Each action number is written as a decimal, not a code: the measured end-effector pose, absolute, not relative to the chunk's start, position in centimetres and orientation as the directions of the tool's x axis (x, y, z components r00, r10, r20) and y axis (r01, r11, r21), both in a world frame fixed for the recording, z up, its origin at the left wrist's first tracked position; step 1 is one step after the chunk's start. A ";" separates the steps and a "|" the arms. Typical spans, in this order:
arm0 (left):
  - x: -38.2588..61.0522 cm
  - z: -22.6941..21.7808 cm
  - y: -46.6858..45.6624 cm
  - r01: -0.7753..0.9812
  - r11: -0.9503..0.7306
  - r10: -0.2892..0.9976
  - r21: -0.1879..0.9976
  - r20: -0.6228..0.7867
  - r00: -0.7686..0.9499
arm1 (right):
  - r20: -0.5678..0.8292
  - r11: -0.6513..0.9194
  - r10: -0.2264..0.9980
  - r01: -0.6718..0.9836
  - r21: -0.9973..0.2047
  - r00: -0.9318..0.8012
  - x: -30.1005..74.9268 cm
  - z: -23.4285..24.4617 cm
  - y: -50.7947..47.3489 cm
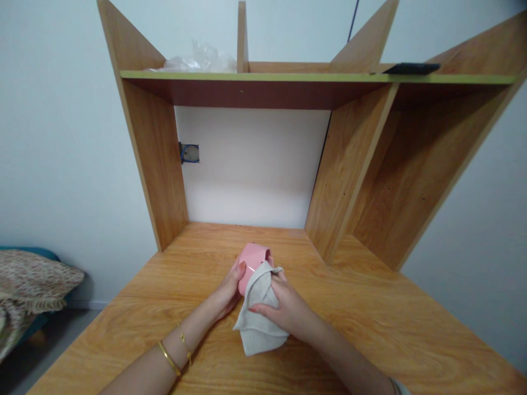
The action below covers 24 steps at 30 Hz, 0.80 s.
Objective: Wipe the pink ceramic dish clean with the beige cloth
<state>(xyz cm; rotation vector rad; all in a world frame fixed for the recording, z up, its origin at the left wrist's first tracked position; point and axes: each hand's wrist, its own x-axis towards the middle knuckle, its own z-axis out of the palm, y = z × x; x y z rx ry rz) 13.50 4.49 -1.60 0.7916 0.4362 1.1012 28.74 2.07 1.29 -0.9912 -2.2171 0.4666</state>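
Observation:
A glossy pink object [252, 255], rounded with an opening on its right side like a cup or small holder, is tilted above the desk. My left hand [231, 285] grips it from the left, thumb on its near face. In my right hand [284, 304] is a light grey cloth [260, 323], its upper part pressed against the pink object's open side and its lower part hanging down. The cloth hides much of the object's right side and some of my right fingers.
Under my hands is a wooden desk [164, 307] with a hutch around its back, its upright panel [346, 181] at right. The shelf above [288, 78] holds a clear plastic bag [201, 59] and a dark flat item [411, 68]. A patterned cushion [37, 274] lies at far left.

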 end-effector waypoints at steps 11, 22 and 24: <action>13.3 -1.0 4.3 -0.607 0.305 0.805 0.734 0.142 0.576 | 0.506 0.797 0.588 0.557 -0.232 -0.631 29.9 1.3 2.8; 13.1 -1.4 4.1 -0.568 0.193 0.833 0.800 0.172 0.526 | 0.464 0.593 0.795 0.343 -0.729 -0.390 29.5 0.5 2.8; 13.2 -1.4 4.0 -0.573 0.167 0.858 0.803 0.168 0.486 | 0.421 0.567 0.804 0.325 -0.757 -0.421 29.4 0.5 2.5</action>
